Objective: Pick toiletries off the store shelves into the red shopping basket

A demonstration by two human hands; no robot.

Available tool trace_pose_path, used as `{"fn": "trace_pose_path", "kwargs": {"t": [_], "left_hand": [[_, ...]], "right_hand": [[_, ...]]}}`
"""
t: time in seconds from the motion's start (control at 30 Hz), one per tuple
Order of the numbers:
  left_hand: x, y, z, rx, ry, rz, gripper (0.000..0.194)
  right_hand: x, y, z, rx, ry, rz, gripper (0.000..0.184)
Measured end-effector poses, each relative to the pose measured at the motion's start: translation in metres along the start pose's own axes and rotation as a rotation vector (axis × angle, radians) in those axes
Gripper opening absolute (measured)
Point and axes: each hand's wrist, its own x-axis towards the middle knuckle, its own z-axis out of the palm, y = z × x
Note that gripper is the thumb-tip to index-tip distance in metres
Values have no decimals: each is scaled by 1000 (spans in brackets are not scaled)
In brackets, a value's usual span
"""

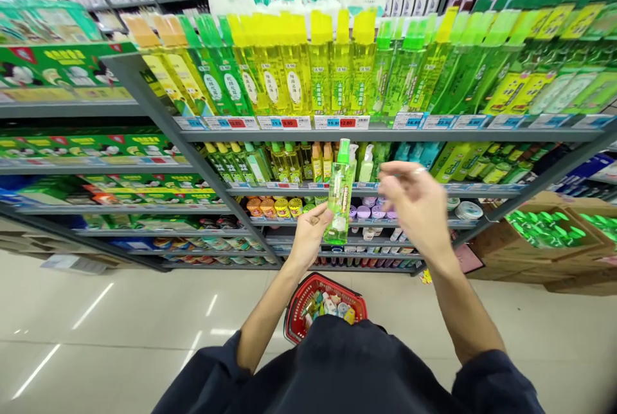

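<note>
My left hand [311, 231] is closed around the lower side of a clear green spray bottle [341, 198] with a bright green cap. The bottle stands nearly upright in front of the middle shelves, its printed label partly turned my way. To its right, my right hand [417, 202] is raised with bent fingers a little apart, holding nothing and not touching the bottle. That hand is slightly blurred. Below my arms, a red shopping basket [315, 280] on the floor holds several small packages, and my dark clothing hides part of it.
A shelf edge [289, 134] with price tags carries rows of yellow and green bottles [270, 76]. Lower shelves hold smaller bottles and round tubs [282, 207]. Green boxes [53, 67] fill the left shelves. Cardboard boxes [506, 260] with green-capped goods stand at right.
</note>
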Motion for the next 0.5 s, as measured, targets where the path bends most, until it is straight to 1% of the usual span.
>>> {"fn": "trace_pose_path", "kwargs": {"t": [0.07,0.13,0.2,0.27,0.3,0.37,0.43,0.5], "left_hand": [[4,4,7,28,-25,26,62],[8,9,14,77,-57,55,60],[14,17,22,149,-114,70,59],[25,30,29,247,-180,104,55],[33,39,34,292,-200,148,54],[53,60,44,365,-220,279,53],[78,85,59,429,-244,421,56],[105,109,77,538,-267,543,56]], "right_hand": [[10,6,4,82,26,48,62],[21,11,6,178,17,76,63],[29,12,1,213,14,50,60],[35,8,-9,178,25,-3,55],[39,4,-16,147,24,-34,54],[50,-5,-30,78,13,-101,54],[67,-15,-43,8,13,-182,56],[90,-25,-56,-68,27,-264,60]]}}
